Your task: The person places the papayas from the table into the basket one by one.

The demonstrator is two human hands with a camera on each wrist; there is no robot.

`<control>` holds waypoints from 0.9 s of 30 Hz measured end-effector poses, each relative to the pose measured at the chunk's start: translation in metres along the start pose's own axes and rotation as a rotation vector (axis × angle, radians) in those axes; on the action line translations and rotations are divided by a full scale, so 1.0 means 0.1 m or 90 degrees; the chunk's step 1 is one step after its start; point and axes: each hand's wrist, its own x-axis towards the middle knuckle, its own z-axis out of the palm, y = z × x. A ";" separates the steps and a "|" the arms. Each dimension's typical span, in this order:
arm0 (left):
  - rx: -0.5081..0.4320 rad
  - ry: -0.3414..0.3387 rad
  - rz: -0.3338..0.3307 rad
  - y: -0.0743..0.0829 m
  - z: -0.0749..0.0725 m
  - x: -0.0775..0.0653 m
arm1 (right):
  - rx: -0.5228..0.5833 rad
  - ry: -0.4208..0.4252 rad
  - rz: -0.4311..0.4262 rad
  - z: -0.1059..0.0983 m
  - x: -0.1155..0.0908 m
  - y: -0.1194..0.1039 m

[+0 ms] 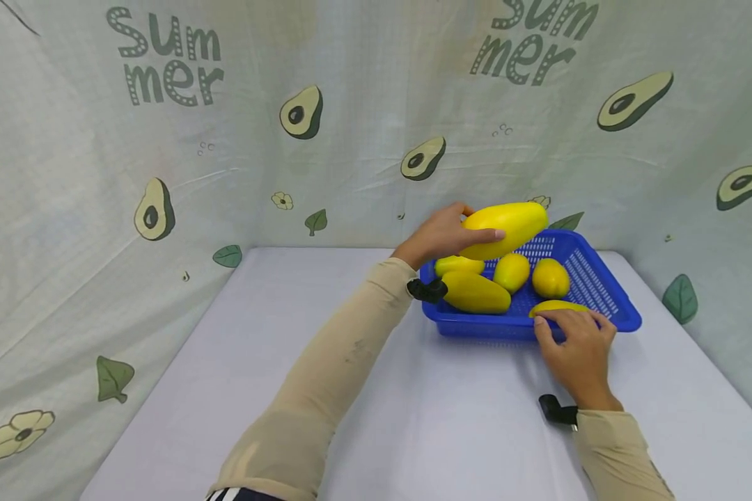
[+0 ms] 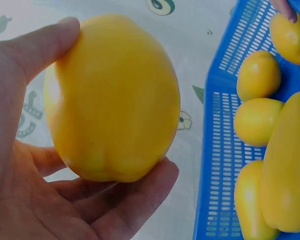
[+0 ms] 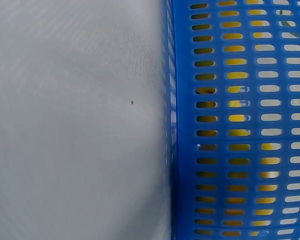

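My left hand (image 1: 441, 235) holds a large, smooth yellow papaya (image 1: 514, 224) in the air above the back left of a blue plastic basket (image 1: 601, 275). The left wrist view shows the thumb along one side of this papaya (image 2: 112, 100) and the fingers curled under its lobed end. My right hand (image 1: 578, 351) is at the basket's front rim, with fingers bent over it and the thumb at its outer side. Just behind those fingertips lies a yellow fruit (image 1: 559, 305), partly hidden. The right wrist view shows only the slotted basket wall (image 3: 187, 150), not the hand.
Inside the basket lie a long yellow papaya (image 1: 476, 292) and several smaller yellow fruits, among them a rounded one (image 1: 550, 278) and an oval one (image 1: 512, 272). The basket stands on a white-covered table (image 1: 413, 396), near a printed curtain (image 1: 351, 139) that hangs behind and at both sides.
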 end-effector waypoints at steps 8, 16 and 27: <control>-0.005 0.011 0.003 0.08 0.07 0.03 | 0.002 0.000 -0.004 0.00 -0.01 -0.01; -0.020 0.011 -0.005 0.17 0.10 0.05 | 0.002 -0.005 -0.008 0.01 0.01 -0.01; -0.035 -0.002 -0.034 0.24 0.16 0.09 | -0.001 -0.007 0.004 0.01 0.00 0.01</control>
